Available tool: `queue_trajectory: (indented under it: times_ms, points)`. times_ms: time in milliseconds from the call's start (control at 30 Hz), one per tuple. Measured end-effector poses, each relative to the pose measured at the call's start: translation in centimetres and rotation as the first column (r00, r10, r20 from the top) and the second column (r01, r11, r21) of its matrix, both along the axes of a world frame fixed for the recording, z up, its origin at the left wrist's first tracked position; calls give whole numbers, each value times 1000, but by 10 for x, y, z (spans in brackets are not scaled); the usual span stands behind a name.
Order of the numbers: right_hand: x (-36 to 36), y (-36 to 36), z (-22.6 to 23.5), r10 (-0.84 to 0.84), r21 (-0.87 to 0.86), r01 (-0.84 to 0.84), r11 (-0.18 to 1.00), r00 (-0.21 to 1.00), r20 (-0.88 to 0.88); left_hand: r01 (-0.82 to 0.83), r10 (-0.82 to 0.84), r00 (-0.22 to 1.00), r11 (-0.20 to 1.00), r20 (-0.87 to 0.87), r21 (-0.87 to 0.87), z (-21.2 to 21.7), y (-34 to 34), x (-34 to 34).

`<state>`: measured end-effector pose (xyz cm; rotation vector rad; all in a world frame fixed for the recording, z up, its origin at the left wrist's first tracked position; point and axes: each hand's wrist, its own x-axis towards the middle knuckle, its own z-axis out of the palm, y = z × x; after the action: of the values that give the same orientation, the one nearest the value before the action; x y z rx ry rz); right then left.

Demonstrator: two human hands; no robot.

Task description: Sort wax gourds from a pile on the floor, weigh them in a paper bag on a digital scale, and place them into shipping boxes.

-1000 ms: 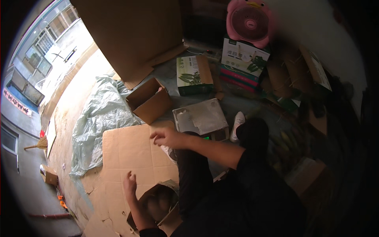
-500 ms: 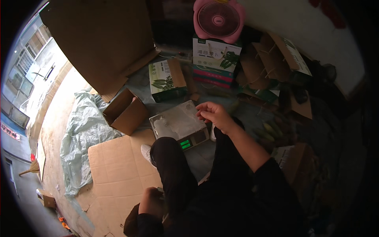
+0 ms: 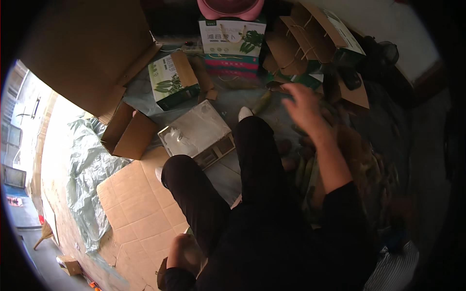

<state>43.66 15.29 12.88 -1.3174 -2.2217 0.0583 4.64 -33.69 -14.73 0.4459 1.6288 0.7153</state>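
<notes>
The right hand point(image 3: 303, 104) is raised in front of the body, blurred, its fingers loosely spread and holding nothing; it hangs over a dim heap of long, smooth, greenish-yellow produce point(image 3: 310, 169) lying just below and to its right, and whether it touches any piece cannot be told. One such piece, a slim tapering green one point(image 3: 262, 102), lies on the floor just left of that hand, near the pale toe of a shoe point(image 3: 244, 113). Further left of the hand, beyond the dark trouser leg, sits a flat weighing scale point(image 3: 198, 133) with a square platform wrapped in crinkled, shiny clear film. Beyond the right hand stand stiff printed cartons: a white-and-green gift box point(image 3: 232, 36) with a leaf pattern and cord handle, and several folded brown cardboard boxes point(image 3: 310, 34) with open flaps. The left hand point(image 3: 180, 248) is low down beside the left knee, well apart from the right; it looks curled, but what it grips, if anything, cannot be told. It rests at the edge of a flattened sheet of corrugated cardboard point(image 3: 138, 203), matt and creased into squares. Left of that sheet lies a rumpled, translucent pale-green plastic sheet point(image 3: 87, 165), and above it an open small brown carton point(image 3: 127, 132).
</notes>
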Motion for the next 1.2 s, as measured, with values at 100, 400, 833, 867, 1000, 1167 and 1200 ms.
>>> queue_trajectory:
  times_ms: [100, 400, 833, 867, 1000, 1167, 1200]
  points:
    - [63, -15, -3, -468, 93, 467, 880, 812, 350, 59, -58, 997, 998, -54, 11, -12, -16, 28]
    - [103, -101, -82, -326, -284, 645, 709, 657, 679, 215, -213, 958, 977, -190, -12, -35, -150, 69]
    - [322, -97, -142, -528, -367, 744, 559, 660, 533, 413, -384, 818, 910, -429, -27, -52, -236, 56]
    - [249, -73, -108, -477, -420, 628, 655, 775, 415, 359, -336, 823, 932, -457, -39, -91, -81, 53]
    - [187, -54, -44, -522, -402, 585, 704, 810, 266, 157, -208, 752, 978, -625, -136, -20, 16, 23]
    - [122, 4, -12, -321, -122, 349, 929, 926, 199, -63, 243, 666, 960, -705, 272, 54, 87, -20]
    - [106, 17, -5, -290, -102, 311, 945, 940, 179, -61, 284, 633, 945, -720, 320, 78, 107, -22]
